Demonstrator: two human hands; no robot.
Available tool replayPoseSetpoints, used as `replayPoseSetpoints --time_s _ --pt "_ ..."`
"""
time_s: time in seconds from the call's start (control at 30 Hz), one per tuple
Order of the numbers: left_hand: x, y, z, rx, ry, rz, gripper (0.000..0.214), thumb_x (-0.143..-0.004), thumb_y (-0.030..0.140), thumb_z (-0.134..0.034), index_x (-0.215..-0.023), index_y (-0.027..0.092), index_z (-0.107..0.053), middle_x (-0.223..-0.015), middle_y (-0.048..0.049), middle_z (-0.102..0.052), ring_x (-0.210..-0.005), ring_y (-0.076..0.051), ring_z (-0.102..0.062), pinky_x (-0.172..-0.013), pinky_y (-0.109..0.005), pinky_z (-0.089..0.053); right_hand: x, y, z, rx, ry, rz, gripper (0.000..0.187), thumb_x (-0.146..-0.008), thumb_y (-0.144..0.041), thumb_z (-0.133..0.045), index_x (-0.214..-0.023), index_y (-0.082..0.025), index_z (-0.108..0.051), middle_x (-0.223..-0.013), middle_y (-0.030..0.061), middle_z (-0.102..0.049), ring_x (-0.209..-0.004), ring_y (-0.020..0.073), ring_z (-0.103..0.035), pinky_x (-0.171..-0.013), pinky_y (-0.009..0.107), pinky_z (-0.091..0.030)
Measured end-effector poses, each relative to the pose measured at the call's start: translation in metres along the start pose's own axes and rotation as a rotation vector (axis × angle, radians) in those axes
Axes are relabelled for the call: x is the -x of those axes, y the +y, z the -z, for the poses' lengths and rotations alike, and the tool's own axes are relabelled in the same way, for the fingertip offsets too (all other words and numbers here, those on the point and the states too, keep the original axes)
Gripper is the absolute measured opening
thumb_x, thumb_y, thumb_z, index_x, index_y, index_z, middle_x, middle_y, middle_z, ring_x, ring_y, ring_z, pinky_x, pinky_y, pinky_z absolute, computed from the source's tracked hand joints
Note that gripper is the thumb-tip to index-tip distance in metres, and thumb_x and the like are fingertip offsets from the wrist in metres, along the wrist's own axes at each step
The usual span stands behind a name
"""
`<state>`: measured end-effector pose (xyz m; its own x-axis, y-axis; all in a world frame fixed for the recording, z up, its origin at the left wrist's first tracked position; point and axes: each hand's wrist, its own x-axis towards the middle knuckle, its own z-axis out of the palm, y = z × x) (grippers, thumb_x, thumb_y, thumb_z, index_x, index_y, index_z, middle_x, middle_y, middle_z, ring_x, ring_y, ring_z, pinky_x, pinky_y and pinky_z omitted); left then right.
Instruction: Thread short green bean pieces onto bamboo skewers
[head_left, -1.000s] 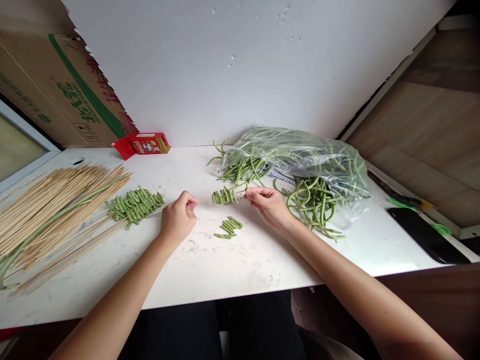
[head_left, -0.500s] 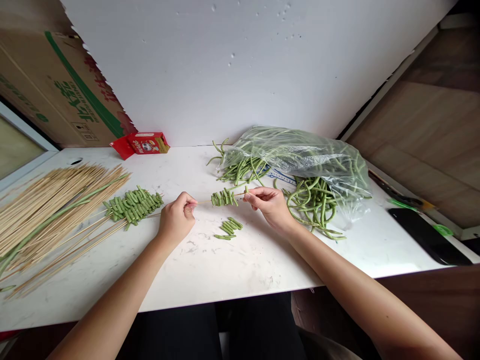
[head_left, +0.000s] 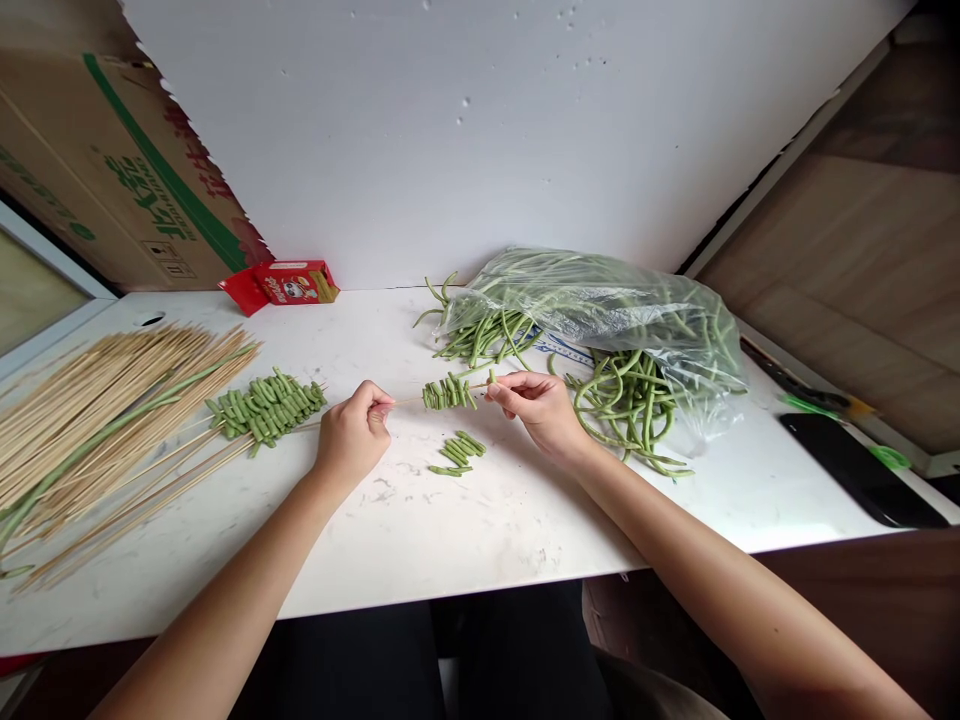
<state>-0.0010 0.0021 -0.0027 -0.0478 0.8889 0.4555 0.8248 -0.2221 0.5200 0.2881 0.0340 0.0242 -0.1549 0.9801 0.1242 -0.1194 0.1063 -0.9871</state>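
Note:
My left hand [head_left: 355, 432] is closed in a pinch on a thin wooden skewer [head_left: 407, 401], held level above the table. Several short green bean pieces [head_left: 448, 392] are threaded side by side near the skewer's right part. My right hand [head_left: 541, 408] pinches a short green bean piece [head_left: 492, 378] at the skewer's right tip. Below the skewer, several loose cut bean pieces [head_left: 459, 452] lie on the white table [head_left: 420, 540]. To the left of my left hand rest finished-looking skewers packed with bean pieces [head_left: 267, 408].
Many bare wooden skewers [head_left: 105, 410] lie at the left with a long bean across them. A clear plastic bag [head_left: 600, 300] of long green beans [head_left: 630, 400] spills open at the back right. A red box [head_left: 296, 284] stands at the back; a black phone [head_left: 859, 470] lies right.
Both hands stay almost in place, still holding the skewer and the bean piece at its tip. The view has shifted very slightly.

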Motion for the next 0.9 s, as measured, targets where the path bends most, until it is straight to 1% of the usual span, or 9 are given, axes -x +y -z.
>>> replayPoseSetpoints --time_s 0.13,0.33,0.4,0.53,0.63,0.7,0.8,0.87,0.9 --pt "0.000 0.000 0.001 -0.028 0.018 -0.026 0.016 -0.087 0.013 -0.052 -0.089 0.024 -0.064 -0.072 -0.0001 -0.075 -0.068 -0.020 -0.073 -0.065 -0.028 -0.048 0.001 -0.002 -0.001 0.004 -0.013 -0.002 0.031 -0.073 -0.052 -0.095 -0.079 -0.024 -0.085 -0.081 0.0064 -0.080 -0.060 0.0141 -0.054 -0.054 0.031 -0.044" --pt "0.002 0.001 0.000 -0.041 0.120 -0.196 0.016 -0.087 0.012 -0.054 -0.087 0.024 -0.065 -0.070 0.0005 -0.074 -0.063 -0.020 -0.071 -0.062 -0.028 -0.047 0.007 -0.005 -0.010 0.037 -0.043 0.020 0.032 -0.071 -0.050 -0.096 -0.077 -0.020 -0.085 -0.078 0.0062 -0.079 -0.058 0.0131 -0.054 -0.053 0.029 -0.044" --pt "0.002 0.003 -0.002 -0.038 0.151 -0.220 0.015 -0.089 0.012 -0.055 -0.088 0.024 -0.065 -0.070 0.0006 -0.074 -0.063 -0.020 -0.070 -0.063 -0.028 -0.048 0.008 -0.002 -0.013 0.037 -0.040 0.015 0.033 -0.070 -0.049 -0.097 -0.079 -0.020 -0.085 -0.079 0.0063 -0.080 -0.058 0.0131 -0.055 -0.053 0.029 -0.045" --pt "0.002 0.006 -0.004 -0.028 0.164 -0.221 0.016 -0.092 0.012 -0.054 -0.091 0.023 -0.065 -0.071 0.0007 -0.075 -0.064 -0.019 -0.072 -0.064 -0.027 -0.048 0.004 0.003 -0.014 0.005 -0.007 -0.006 0.032 -0.070 -0.050 -0.097 -0.078 -0.021 -0.085 -0.087 0.0073 -0.081 -0.063 0.0144 -0.059 -0.054 0.029 -0.048" --pt "0.002 0.006 -0.006 -0.002 0.161 -0.220 0.015 -0.095 0.014 -0.053 -0.092 0.023 -0.065 -0.071 0.0012 -0.074 -0.064 -0.018 -0.072 -0.063 -0.027 -0.047 0.001 0.003 -0.011 0.000 -0.024 -0.003 0.033 -0.073 -0.053 -0.095 -0.073 -0.021 -0.083 -0.093 0.0077 -0.081 -0.067 0.0157 -0.061 -0.056 0.029 -0.050" --pt "0.001 0.005 -0.006 0.011 0.155 -0.212 0.014 -0.096 0.015 -0.053 -0.092 0.023 -0.065 -0.069 0.0017 -0.073 -0.062 -0.017 -0.071 -0.062 -0.026 -0.046 0.000 0.002 -0.008 0.020 -0.043 0.002 0.037 -0.078 -0.057 -0.090 -0.072 -0.021 -0.083 -0.091 0.0076 -0.080 -0.068 0.0165 -0.062 -0.057 0.030 -0.051" --pt "-0.001 0.002 -0.006 0.030 0.140 -0.173 0.013 -0.096 0.017 -0.054 -0.092 0.022 -0.064 -0.068 0.0018 -0.071 -0.061 -0.017 -0.069 -0.062 -0.026 -0.045 -0.001 -0.001 -0.005 0.048 -0.069 0.003 0.045 -0.087 -0.065 -0.080 -0.083 -0.020 -0.085 -0.092 0.0095 -0.080 -0.077 0.0210 -0.067 -0.059 0.031 -0.051" --pt "-0.002 0.000 -0.005 0.047 0.136 -0.125 0.012 -0.096 0.018 -0.053 -0.092 0.022 -0.063 -0.069 0.0009 -0.071 -0.062 -0.018 -0.069 -0.063 -0.027 -0.045 -0.001 -0.004 -0.003 0.093 -0.070 0.010 0.051 -0.093 -0.067 -0.071 -0.091 -0.019 -0.086 -0.098 0.0119 -0.082 -0.082 0.0227 -0.068 -0.057 0.030 -0.048" --pt "-0.003 -0.001 -0.005 0.054 0.138 -0.096 0.011 -0.096 0.018 -0.053 -0.092 0.022 -0.063 -0.070 0.0002 -0.071 -0.064 -0.018 -0.069 -0.064 -0.027 -0.046 -0.001 -0.006 -0.002 0.142 -0.074 0.018 0.052 -0.095 -0.067 -0.067 -0.091 -0.018 -0.086 -0.101 0.0129 -0.082 -0.081 0.0225 -0.068 -0.057 0.030 -0.046"
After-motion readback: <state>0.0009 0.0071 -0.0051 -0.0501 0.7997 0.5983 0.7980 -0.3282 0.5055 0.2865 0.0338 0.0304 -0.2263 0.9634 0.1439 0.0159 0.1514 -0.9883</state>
